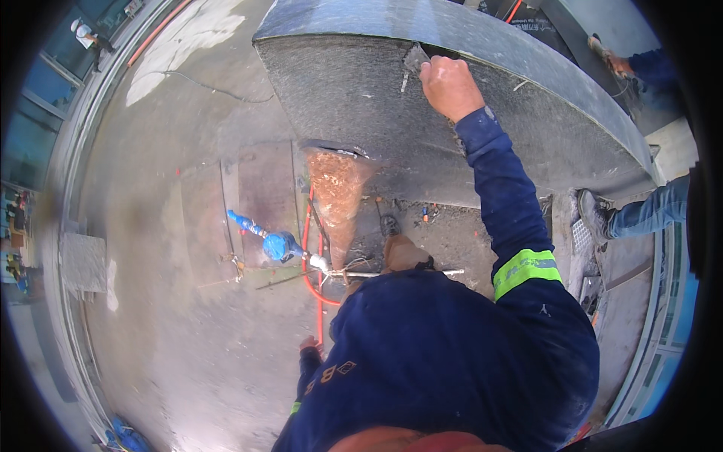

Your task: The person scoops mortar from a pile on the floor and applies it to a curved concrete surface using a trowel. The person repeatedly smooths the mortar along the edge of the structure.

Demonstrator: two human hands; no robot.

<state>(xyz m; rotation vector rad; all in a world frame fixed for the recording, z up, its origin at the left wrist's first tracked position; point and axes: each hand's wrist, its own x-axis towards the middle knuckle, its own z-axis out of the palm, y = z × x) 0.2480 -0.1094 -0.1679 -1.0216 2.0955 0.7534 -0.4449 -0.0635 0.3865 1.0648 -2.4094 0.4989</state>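
My right hand (452, 87) is stretched out far ahead, its fingers closed around what looks like a putty knife. The knife's flat grey blade (415, 59) lies against the dark grey panel (361, 83), just under its pale upper ledge (422, 24). Most of the handle is hidden in my fist. Low down beside my body, my left hand (309, 343) shows only in part near an orange hose (321, 316), and its fingers are too small and covered to read. My dark blue right sleeve (508, 181) crosses in front of the panel.
A blue fitting (279, 245) joined to pipes stands left of my legs. Beside it rises a rust-brown tapering piece (334, 188). At the right are another person's hand (621, 66) and shoe (595, 215). A person in a white helmet (89, 36) is far left.
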